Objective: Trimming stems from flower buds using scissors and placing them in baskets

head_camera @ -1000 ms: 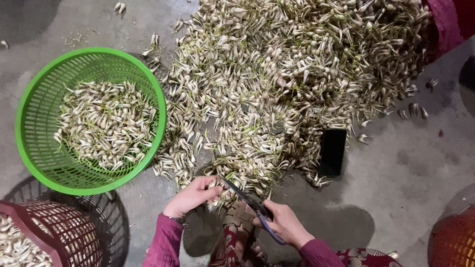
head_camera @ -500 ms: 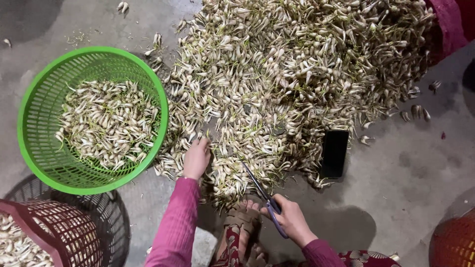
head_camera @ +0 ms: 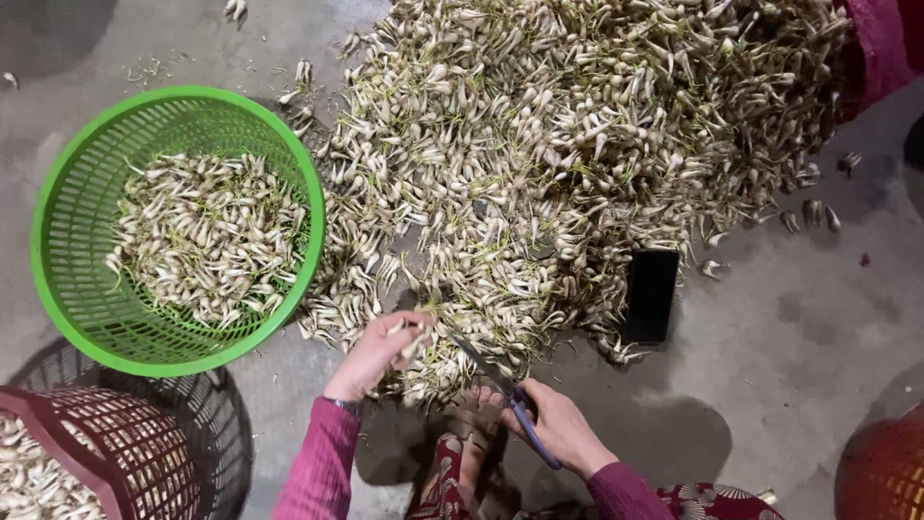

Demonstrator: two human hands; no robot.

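The left hand (head_camera: 377, 351) is pinching a small white bulb (head_camera: 416, 339) between curled fingers at the near edge of the heap of bulbs (head_camera: 577, 154), which is lying spread across the grey concrete floor (head_camera: 799, 327). The right hand (head_camera: 561, 429) is closing around the blue handles of a pair of scissors (head_camera: 500, 387), blades pointing up-left toward the pinched bulb. A bare foot (head_camera: 474, 433) is resting between the two hands, just below the heap. A flat black phone (head_camera: 652, 296) is lying against the heap's right fringe. Left of the heap, touching its edge, a round green mesh basket (head_camera: 58, 279) is holding bulbs with pale green stalks. A dark red slatted basket (head_camera: 115, 443) of bulbs is sitting at lower left. Both forearms are showing magenta sleeves and angling upward into the heap.
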